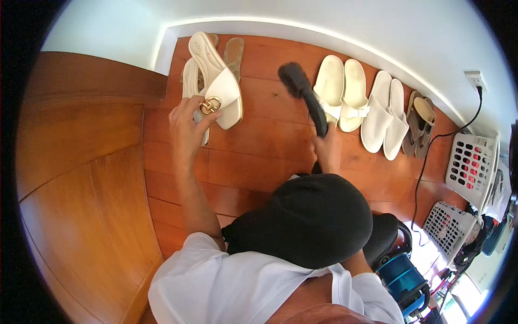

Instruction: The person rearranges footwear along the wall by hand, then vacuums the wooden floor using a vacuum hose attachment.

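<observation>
My left hand is closed on a white slide sandal with a gold buckle, its thumb and fingers pinching the strap at the buckle. The matching white sandal lies partly hidden beneath it on the floor. Behind this pair, a brown patterned sandal shows in part. In my right hand is a black brush, gripped by its handle, with the bristled head pointing up and left. The brush is apart from the held sandal. Cream buckled sandals stand just beyond my right hand.
White closed-toe slippers and brown sandals line the wall at right. A black cord runs from a wall outlet past white baskets. A blue-and-black canister stands at lower right. Wooden panelling borders the left.
</observation>
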`<control>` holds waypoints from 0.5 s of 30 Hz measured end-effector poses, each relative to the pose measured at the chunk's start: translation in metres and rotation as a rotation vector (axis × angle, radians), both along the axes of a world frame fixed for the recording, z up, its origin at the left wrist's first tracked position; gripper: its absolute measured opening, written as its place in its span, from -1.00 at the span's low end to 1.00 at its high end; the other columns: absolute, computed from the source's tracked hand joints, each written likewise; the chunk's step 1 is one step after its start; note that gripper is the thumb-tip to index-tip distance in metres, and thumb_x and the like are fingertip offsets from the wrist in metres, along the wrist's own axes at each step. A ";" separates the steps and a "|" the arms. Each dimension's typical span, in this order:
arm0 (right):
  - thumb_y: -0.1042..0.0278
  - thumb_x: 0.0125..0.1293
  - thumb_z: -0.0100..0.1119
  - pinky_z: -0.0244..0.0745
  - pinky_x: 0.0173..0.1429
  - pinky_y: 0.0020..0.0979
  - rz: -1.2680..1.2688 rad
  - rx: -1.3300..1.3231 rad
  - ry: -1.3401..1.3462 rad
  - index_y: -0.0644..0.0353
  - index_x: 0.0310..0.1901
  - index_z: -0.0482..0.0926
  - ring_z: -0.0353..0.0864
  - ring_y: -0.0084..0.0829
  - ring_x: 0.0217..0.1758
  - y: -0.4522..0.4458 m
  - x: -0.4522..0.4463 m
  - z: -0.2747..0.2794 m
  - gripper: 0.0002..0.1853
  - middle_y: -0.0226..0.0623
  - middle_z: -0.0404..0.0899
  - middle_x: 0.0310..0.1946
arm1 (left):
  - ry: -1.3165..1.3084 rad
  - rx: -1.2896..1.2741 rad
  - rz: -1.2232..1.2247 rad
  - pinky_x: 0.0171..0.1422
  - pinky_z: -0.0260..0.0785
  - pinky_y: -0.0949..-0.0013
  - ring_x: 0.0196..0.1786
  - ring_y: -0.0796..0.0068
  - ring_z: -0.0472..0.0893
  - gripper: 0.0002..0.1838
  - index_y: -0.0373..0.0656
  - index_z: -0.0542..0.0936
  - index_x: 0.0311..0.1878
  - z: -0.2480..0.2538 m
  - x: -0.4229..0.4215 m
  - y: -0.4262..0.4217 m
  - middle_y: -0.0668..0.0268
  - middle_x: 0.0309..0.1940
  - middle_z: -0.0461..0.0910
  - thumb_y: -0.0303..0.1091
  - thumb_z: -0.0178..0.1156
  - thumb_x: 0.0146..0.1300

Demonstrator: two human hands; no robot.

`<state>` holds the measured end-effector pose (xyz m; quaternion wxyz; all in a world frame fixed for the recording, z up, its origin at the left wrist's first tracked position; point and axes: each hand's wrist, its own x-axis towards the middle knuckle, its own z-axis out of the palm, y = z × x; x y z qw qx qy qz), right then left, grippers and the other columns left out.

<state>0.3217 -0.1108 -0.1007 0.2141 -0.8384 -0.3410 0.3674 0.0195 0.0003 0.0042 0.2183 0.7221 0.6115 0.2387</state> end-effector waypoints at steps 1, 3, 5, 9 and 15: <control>0.30 0.15 0.26 0.46 -0.17 0.02 0.029 0.075 -0.059 0.33 -0.12 0.41 0.61 0.20 -0.19 0.020 0.005 0.006 -0.64 0.22 0.59 -0.34 | -0.011 -0.021 -0.013 0.09 0.24 0.19 -0.21 0.18 0.52 -0.58 -0.17 0.62 -0.21 0.002 0.002 0.000 0.25 -0.33 0.56 -0.05 0.43 0.00; 0.45 0.09 0.24 0.45 -0.48 -0.23 0.052 0.168 -0.187 0.34 -0.18 0.39 0.60 -0.23 -0.60 0.054 0.017 0.001 -0.70 -0.04 0.53 -0.61 | -0.019 -0.023 -0.034 0.09 0.24 0.18 -0.20 0.17 0.52 -0.58 -0.17 0.62 -0.21 0.006 0.007 -0.001 0.25 -0.33 0.56 -0.05 0.43 0.00; 0.38 0.09 0.25 0.48 -0.28 -0.09 0.041 0.129 -0.093 0.33 -0.11 0.38 0.61 0.03 -0.36 0.067 0.019 0.002 -0.63 0.15 0.57 -0.46 | -0.012 0.012 -0.050 0.09 0.24 0.18 -0.20 0.17 0.52 -0.57 -0.17 0.61 -0.20 0.009 0.011 -0.004 0.25 -0.33 0.56 -0.05 0.43 0.00; 0.41 0.11 0.25 0.45 -0.54 -0.23 0.050 0.109 -0.089 0.33 -0.11 0.36 0.60 -0.22 -0.62 0.029 -0.004 -0.012 -0.64 -0.05 0.52 -0.61 | -0.031 0.022 -0.052 0.09 0.24 0.18 -0.20 0.17 0.51 -0.58 -0.16 0.61 -0.21 0.011 0.013 -0.003 0.26 -0.33 0.56 -0.06 0.44 -0.01; 0.49 0.13 0.19 0.41 -0.58 -0.30 0.155 0.286 -0.210 0.30 -0.12 0.37 0.57 -0.33 -0.65 -0.041 -0.012 -0.020 -0.71 -0.11 0.51 -0.64 | 0.009 0.020 -0.004 0.07 0.24 0.19 -0.22 0.18 0.51 -0.59 -0.17 0.61 -0.21 0.011 0.009 0.001 0.27 -0.35 0.55 -0.06 0.44 0.00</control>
